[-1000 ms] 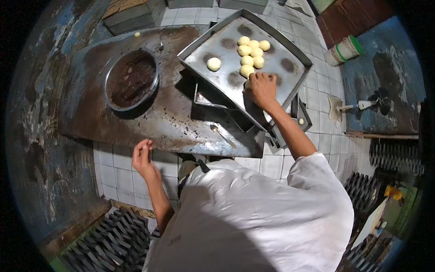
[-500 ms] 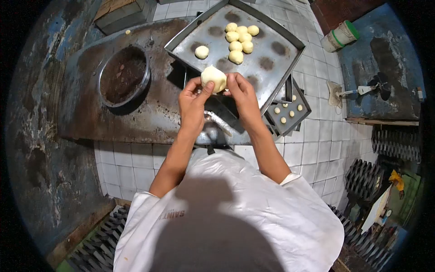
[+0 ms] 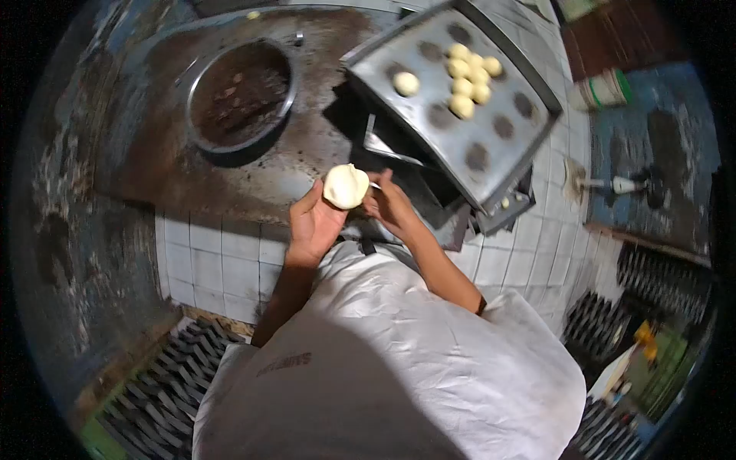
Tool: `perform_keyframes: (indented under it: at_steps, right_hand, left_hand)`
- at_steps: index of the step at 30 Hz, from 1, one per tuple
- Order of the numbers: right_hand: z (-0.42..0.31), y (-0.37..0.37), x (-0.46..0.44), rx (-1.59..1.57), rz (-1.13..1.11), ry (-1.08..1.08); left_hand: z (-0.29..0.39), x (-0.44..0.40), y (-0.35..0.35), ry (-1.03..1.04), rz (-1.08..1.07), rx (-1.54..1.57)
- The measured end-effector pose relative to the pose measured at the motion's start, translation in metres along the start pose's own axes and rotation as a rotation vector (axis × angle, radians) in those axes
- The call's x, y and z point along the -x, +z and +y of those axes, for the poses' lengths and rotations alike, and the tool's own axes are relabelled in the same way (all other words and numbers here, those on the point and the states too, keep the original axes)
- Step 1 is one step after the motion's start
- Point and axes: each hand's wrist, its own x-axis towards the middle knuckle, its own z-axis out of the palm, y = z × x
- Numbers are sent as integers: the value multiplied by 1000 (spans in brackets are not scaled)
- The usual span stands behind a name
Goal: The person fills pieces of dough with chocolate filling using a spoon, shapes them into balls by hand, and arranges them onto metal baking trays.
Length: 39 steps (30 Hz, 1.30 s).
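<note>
A flattened piece of pale yellow dough (image 3: 345,186) rests in my left hand (image 3: 313,224), with the fingers and thumb around its lower left side. Just right of it, my right hand (image 3: 392,208) has its fingers curled close to the dough's edge. A small bright bit shows at those fingertips, but blur hides what it is. Beyond my hands, a metal tray (image 3: 491,149) carries a cluster of round yellow dough balls (image 3: 469,75). A paler dough ball (image 3: 405,83) sits apart from them on the tray's left side.
A round metal pan (image 3: 290,98) with dark residue stands left on the stained worktop (image 3: 322,57). Beneath the big tray, part of another tray (image 3: 510,207) sticks out. A white bucket with a green lid (image 3: 602,90) stands at the far right.
The view has swung, so the tray lies farther right. My hands have drawn back toward my body. My right hand has let go of the dough, which now sits in my left hand.
</note>
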Motion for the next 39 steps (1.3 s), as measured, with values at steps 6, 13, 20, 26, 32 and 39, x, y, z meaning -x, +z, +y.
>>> perform_keyframes:
  at_steps: [6, 13, 20, 26, 32, 39]
  right_hand:
    - [78, -118, 2, 2105, 818, -48]
    - [29, 31, -50, 1805, 381, -408]
    - [-3, 194, -253, 2372, 84, -616]
    - [35, 196, -360, 2511, -24, -157]
    - [31, 154, -372, 1984, -178, -113]
    - [-46, 209, -215, 1032, -358, 147]
  left_hand:
    - [78, -7, -56, 103, 348, -473]
    - [174, -15, -102, 229, 720, -261]
    - [249, -8, -113, 290, 518, -67]
    - [274, 20, -138, 432, 523, 4]
    - [275, 31, -147, 467, 501, 50]
    - [236, -17, -91, 393, 399, 107]
